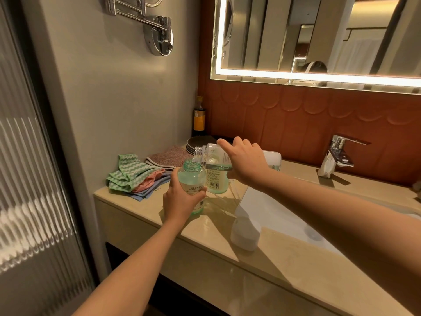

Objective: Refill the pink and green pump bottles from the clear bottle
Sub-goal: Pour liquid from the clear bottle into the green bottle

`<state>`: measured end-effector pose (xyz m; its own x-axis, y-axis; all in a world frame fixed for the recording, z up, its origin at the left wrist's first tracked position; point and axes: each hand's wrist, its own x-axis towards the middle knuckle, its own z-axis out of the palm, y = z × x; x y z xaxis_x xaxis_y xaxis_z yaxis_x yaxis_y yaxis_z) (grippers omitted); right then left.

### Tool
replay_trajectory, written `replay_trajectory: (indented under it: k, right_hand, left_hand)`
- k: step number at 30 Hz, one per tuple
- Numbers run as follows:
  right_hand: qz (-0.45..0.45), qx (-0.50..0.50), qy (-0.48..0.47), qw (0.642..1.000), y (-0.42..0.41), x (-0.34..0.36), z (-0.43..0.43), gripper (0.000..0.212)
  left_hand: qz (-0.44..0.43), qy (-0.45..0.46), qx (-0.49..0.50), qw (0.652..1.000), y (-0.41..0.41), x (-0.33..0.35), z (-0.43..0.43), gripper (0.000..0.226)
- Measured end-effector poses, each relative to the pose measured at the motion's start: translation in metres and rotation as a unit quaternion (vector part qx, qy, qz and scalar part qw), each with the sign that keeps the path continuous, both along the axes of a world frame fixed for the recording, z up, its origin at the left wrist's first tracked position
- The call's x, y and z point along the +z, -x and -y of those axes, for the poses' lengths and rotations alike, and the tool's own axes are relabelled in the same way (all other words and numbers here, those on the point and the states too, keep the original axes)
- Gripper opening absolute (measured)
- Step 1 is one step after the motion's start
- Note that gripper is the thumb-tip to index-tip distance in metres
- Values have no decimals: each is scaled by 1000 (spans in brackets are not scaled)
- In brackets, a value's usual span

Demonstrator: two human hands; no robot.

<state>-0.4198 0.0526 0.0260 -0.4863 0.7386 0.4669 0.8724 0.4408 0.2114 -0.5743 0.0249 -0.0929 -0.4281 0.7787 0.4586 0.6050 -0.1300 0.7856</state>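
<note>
**Bottles at counter (141, 208)**

Green bottle (191, 181): uncapped, upright, gripped round its body by the curled fingers of the left hand (180, 200). Clear bottle (215, 176): tipped sideways, mouth held just above the green bottle's neck, clasped by the right hand (246, 163). Cloths (134, 176): stacked to the left.

Green pump bottle (191, 181): translucent green body, white printed label, pump removed, threaded neck open. It stands upright, gripped around its lower body by the left hand (181, 202), above the counter edge.

Clear bottle (213, 152): transparent, tipped on its side, gripped by the right hand (246, 163). It sits at 1 o'clock from the green pump bottle. Its ribbed neck points to 9 o'clock, with the mouth directly over the open green neck. Pale green liquid lies in its lower part.
</note>
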Motion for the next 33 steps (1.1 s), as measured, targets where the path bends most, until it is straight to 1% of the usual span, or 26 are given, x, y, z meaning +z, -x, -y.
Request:
replay_trajectory:
  k: [17, 33]
  right_hand:
    - [8, 0, -7, 1000, 1, 1, -1, 78]
    - [9, 1, -4, 1000, 0, 3, 0, 80]
  left_hand:
    - [-4, 1, 3, 1000, 1, -1, 0, 90]
    - [-2, 2, 4, 1000, 0, -1, -1, 87]
